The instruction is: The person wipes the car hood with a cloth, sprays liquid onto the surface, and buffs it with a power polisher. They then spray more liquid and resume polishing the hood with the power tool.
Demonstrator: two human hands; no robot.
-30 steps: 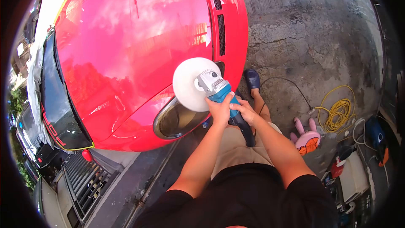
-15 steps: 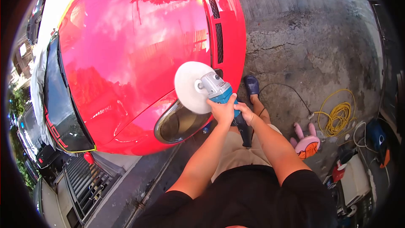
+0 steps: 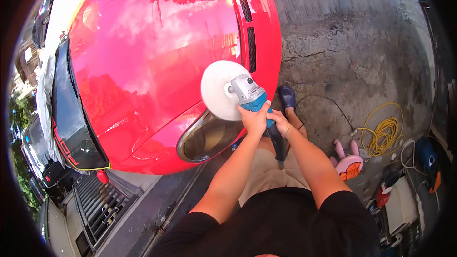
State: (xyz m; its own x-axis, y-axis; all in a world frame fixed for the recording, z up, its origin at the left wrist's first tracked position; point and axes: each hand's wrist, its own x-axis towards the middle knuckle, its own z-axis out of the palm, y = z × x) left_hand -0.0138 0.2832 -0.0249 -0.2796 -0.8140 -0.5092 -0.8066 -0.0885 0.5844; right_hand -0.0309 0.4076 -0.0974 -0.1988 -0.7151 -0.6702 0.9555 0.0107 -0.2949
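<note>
Presumably for steadiness, the left hand (image 3: 254,120) wraps round the polisher (image 3: 251,96) towards its front, the right hand (image 3: 281,123) grips just behind, and the white pad (image 3: 220,88) sits over the red bonnet (image 3: 152,57) beside the headlight (image 3: 202,138); contact I can't tell.

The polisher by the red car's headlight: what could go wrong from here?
The white pad, overlapping the headlight in this view, might catch its edge. Should the left hand or right hand gripping the polisher slip, it could scuff the red hood. The dark cord near the blue shoe might trip someone.
</note>
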